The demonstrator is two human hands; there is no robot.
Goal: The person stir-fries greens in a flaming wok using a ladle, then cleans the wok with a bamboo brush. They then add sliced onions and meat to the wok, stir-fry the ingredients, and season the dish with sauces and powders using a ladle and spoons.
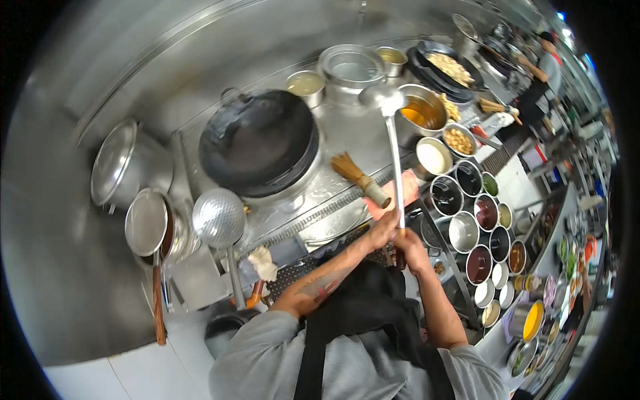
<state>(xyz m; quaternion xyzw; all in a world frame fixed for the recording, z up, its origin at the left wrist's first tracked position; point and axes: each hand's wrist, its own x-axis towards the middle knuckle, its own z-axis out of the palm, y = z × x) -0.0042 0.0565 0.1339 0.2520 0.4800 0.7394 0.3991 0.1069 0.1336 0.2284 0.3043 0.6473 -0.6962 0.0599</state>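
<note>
My right hand (413, 251) is closed round the brown grip of a long-handled metal ladle (395, 150). Just above it my left hand (384, 231) is closed at the metal shaft, its fingertips partly hidden. The ladle's bowl points away from me, over the steel stove top beside a pot of amber liquid (423, 115). Left of the shaft lies a bamboo wok brush (360, 180), its handle end on a pink cloth (412, 189). A large black wok (259, 143) sits on the burner further left, with nothing in it.
On the left are a lidded steel pot (130, 163), a fine strainer (147, 223) and a perforated skimmer (219, 219). Several sauce containers (463, 231) stand on the right. A second wok (450, 67) holds pale food at the back. Another person (548, 70) stands beyond it.
</note>
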